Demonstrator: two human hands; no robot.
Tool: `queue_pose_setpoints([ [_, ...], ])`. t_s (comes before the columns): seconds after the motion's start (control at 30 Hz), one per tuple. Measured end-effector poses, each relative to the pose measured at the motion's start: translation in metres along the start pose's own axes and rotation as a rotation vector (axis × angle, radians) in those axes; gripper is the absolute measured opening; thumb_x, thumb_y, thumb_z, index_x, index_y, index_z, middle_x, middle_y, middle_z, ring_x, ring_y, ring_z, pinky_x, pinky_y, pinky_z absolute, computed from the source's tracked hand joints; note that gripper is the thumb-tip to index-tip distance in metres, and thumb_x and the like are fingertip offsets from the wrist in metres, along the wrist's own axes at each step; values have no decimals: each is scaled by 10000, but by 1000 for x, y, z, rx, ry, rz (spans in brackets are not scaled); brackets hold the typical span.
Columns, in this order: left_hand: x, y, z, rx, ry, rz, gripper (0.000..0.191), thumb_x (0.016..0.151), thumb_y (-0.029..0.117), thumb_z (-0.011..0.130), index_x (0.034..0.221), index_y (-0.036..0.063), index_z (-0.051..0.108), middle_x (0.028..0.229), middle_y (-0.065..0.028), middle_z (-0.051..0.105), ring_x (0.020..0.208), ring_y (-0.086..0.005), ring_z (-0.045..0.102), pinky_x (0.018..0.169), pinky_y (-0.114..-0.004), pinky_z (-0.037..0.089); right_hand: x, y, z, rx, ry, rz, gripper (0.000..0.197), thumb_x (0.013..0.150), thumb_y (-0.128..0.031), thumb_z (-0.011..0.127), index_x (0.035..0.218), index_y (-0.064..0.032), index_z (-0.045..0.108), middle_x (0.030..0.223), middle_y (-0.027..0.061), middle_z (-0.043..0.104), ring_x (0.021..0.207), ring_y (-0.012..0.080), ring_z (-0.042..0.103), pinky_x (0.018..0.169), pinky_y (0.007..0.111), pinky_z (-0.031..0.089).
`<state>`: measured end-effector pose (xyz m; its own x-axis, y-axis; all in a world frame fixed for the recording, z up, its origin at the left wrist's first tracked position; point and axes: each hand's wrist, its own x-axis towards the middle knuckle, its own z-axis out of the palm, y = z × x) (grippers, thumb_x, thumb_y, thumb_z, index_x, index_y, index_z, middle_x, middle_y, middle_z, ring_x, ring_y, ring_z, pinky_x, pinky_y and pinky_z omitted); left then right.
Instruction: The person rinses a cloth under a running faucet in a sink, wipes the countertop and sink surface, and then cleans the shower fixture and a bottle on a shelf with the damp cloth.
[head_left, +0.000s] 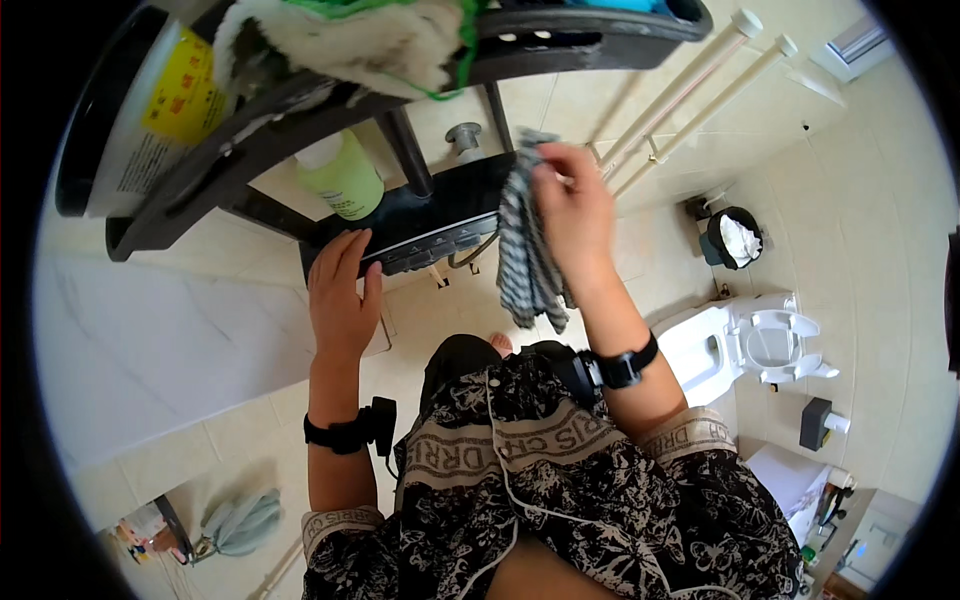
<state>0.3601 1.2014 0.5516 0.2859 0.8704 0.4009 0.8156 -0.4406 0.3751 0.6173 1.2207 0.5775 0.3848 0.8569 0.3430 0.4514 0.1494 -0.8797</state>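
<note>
In the head view my right hand pinches a grey striped cloth near its top. The cloth hangs in folds in front of the right end of a black shelf unit with buttons along its front. My left hand rests its fingers on the left end of that unit, thumb apart, holding nothing. Just behind those fingers stands a bottle of light green liquid with a white top.
A dark upper rack overhangs, bearing a labelled tub and a whitish cloth with green edging. White pipes run at right, above a trash bin and a toilet. A marbled white panel lies left.
</note>
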Motion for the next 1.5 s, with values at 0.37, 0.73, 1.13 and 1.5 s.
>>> queue_pose_setpoints([
  [0.37, -11, -23, -6, -36, 236, -45, 218, 803, 88, 577, 1006, 82, 658, 1008, -34, 622, 1020, -219, 568, 902, -362, 384, -7, -6, 64, -639, -330, -532, 375, 849, -147, 538, 1172, 42, 525, 1215, 187, 532, 1146, 327, 484, 997, 369, 370],
  [0.73, -43, -58, -27, -107, 283, -89, 169, 818, 65, 582, 952, 73, 685, 955, -52, 649, 983, -208, 597, 873, -343, 405, -88, -38, 95, -378, -407, -633, 390, 683, 67, 549, 1066, 13, 601, 1138, 167, 588, 1094, 325, 540, 956, 395, 429],
  [1.13, -68, -65, -64, -858, 23, -413, 166, 794, 32, 613, 951, 31, 666, 942, -56, 653, 937, -182, 602, 844, -319, 445, -98, -34, 55, -209, -399, -350, 246, 681, 117, 515, 829, -44, 627, 869, 104, 641, 812, 270, 614, 729, 322, 494],
  [1.5, -69, -14, -40, -762, -392, -278, 358, 786, 222, 676, 1047, 24, 533, 841, -154, 643, 746, -261, 628, 666, -357, 474, -107, -115, 92, 419, -611, 85, 259, 730, 87, 451, 911, 0, 616, 927, 83, 606, 836, 125, 556, 749, 215, 425],
])
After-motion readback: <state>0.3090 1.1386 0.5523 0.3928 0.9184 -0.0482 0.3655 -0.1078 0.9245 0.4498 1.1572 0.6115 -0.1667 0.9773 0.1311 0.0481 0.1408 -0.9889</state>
